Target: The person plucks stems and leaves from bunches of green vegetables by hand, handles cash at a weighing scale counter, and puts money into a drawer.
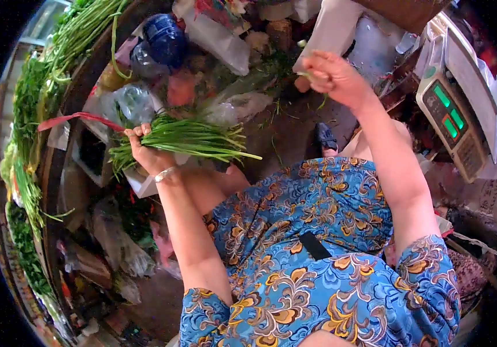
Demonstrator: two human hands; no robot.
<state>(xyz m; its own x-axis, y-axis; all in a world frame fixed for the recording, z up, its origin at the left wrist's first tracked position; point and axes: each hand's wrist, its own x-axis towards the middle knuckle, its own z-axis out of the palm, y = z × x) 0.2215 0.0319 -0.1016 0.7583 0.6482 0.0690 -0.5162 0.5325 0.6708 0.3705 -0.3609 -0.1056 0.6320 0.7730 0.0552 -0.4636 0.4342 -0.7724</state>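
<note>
My left hand (146, 151) is closed around a bunch of garlic chives (193, 139), the long green stalks pointing to the right. A red strip (81, 118) trails out to the left from that hand; whether it is tied round the bunch I cannot tell. Raised at the upper right, my right hand (336, 80) is pinched on a thin green stalk (304, 74), of which only small bits show beside the fingers. A silver bracelet (165, 174) circles my left wrist.
A counter with leafy greens (29, 104) and long green beans (84, 34) curves along the left. To the right stands a digital scale (451, 110) with lit green displays. Plastic bags (130, 104), a blue bundle (164, 40) and scattered green scraps (269, 72) lie ahead.
</note>
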